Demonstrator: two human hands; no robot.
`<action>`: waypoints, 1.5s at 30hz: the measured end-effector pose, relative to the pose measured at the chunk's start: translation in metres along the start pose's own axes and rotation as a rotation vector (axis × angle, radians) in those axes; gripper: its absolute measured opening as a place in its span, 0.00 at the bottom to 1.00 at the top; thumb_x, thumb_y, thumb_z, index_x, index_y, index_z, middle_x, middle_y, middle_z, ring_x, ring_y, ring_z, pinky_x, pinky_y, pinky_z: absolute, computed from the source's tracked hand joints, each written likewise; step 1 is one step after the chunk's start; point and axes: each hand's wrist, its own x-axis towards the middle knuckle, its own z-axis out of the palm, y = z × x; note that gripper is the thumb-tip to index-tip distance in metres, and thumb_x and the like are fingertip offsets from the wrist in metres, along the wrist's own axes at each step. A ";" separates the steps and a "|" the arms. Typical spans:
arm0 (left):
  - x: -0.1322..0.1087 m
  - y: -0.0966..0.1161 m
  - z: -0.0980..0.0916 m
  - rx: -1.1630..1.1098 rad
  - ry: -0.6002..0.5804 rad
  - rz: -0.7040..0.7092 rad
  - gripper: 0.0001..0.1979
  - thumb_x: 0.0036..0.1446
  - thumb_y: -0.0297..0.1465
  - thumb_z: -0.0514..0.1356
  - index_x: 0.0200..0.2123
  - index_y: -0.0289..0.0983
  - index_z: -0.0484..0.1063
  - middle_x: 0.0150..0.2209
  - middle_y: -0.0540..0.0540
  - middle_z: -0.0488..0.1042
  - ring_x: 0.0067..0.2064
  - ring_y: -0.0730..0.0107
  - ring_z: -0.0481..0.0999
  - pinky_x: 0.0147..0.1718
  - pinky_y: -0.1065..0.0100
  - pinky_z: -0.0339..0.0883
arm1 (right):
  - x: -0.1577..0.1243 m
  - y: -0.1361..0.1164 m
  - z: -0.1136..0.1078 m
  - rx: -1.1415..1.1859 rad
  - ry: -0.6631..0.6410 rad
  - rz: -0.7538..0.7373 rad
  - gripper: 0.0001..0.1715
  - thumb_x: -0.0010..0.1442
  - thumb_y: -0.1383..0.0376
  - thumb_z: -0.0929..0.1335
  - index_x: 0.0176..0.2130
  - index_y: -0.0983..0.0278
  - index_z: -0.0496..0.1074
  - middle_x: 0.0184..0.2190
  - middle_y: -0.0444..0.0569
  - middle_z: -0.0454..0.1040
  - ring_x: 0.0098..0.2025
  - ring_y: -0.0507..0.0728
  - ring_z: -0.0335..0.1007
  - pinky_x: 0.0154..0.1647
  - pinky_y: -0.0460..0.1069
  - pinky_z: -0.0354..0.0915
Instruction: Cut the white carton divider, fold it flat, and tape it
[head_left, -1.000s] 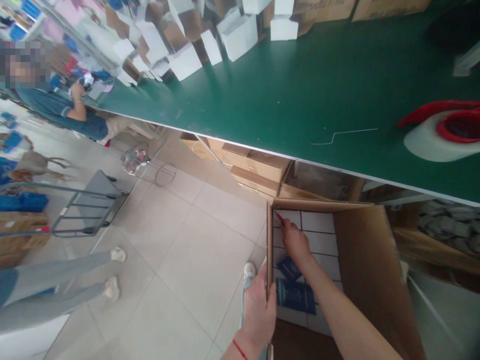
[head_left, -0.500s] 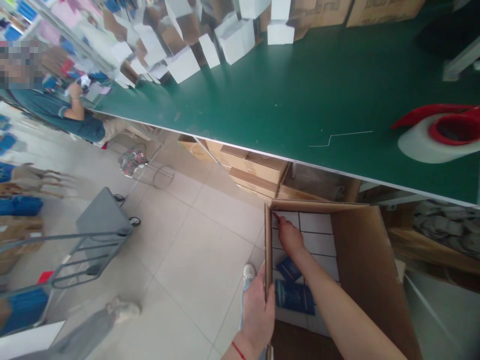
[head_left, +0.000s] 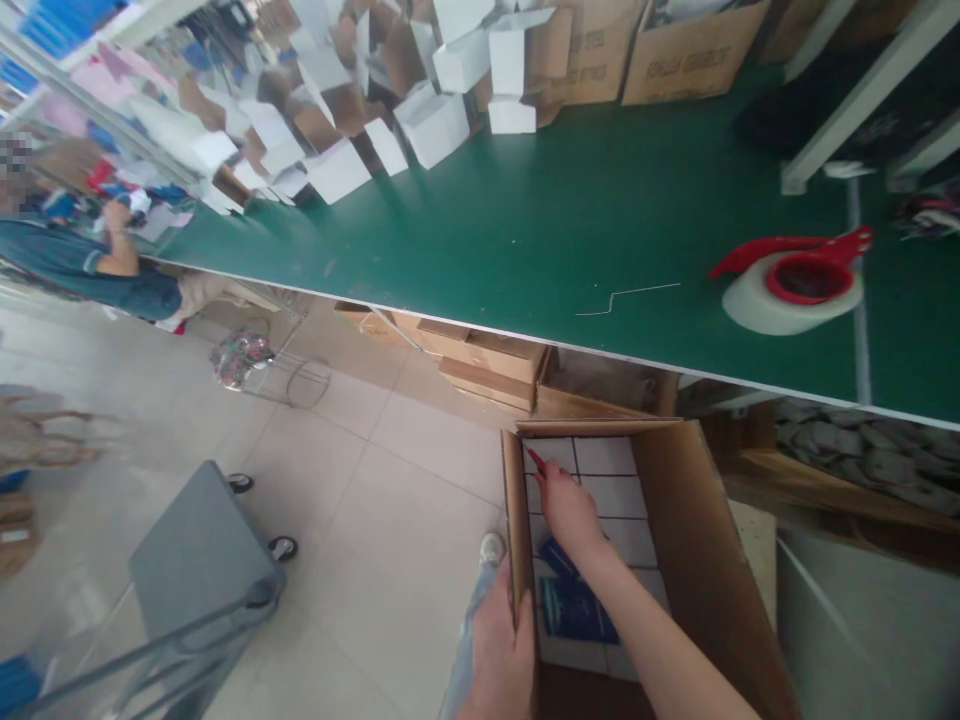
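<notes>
Here the left hand (head_left: pixel 504 650) clamps the near wall of the open cardboard carton (head_left: pixel 705 560) on the floor, fingers closed over its edge. The right hand (head_left: pixel 568 510) reaches inside, fingers loosely curled on the white boxes (head_left: pixel 604 457), grasping nothing; a firm wall grip steadies that reach.

Print on the far cardboard boxes (head_left: pixel 686 55) is too blurred to read.

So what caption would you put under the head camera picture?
Left hand grips the cardboard box wall while the right hand reaches inside.
</notes>
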 end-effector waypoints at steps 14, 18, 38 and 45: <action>0.167 0.209 -0.066 0.467 -0.172 1.068 0.21 0.66 0.39 0.57 0.58 0.35 0.64 0.58 0.35 0.71 0.61 0.57 0.69 0.61 0.54 0.65 | -0.058 0.040 -0.020 0.583 0.644 0.650 0.25 0.70 0.54 0.54 0.53 0.67 0.65 0.46 0.62 0.78 0.41 0.65 0.77 0.36 0.52 0.66; 0.196 0.245 -0.032 0.954 -0.477 1.004 0.16 0.67 0.37 0.57 0.54 0.35 0.68 0.50 0.37 0.77 0.52 0.55 0.78 0.50 0.59 0.73 | -0.029 0.027 -0.032 0.432 0.521 0.761 0.17 0.72 0.61 0.56 0.54 0.68 0.64 0.45 0.60 0.78 0.39 0.62 0.78 0.31 0.49 0.62; 0.216 0.253 -0.030 1.070 -0.481 0.999 0.16 0.71 0.33 0.50 0.56 0.38 0.71 0.43 0.41 0.82 0.43 0.57 0.82 0.41 0.65 0.72 | 0.019 0.026 -0.051 0.408 0.399 0.888 0.15 0.73 0.62 0.56 0.51 0.66 0.63 0.44 0.55 0.76 0.37 0.58 0.78 0.29 0.48 0.64; 0.213 0.256 -0.029 1.117 -0.466 0.959 0.17 0.71 0.33 0.49 0.57 0.38 0.70 0.43 0.39 0.82 0.44 0.60 0.82 0.44 0.66 0.72 | 0.024 0.026 -0.058 0.403 0.362 0.918 0.14 0.73 0.62 0.55 0.51 0.66 0.63 0.44 0.56 0.76 0.39 0.60 0.79 0.29 0.49 0.64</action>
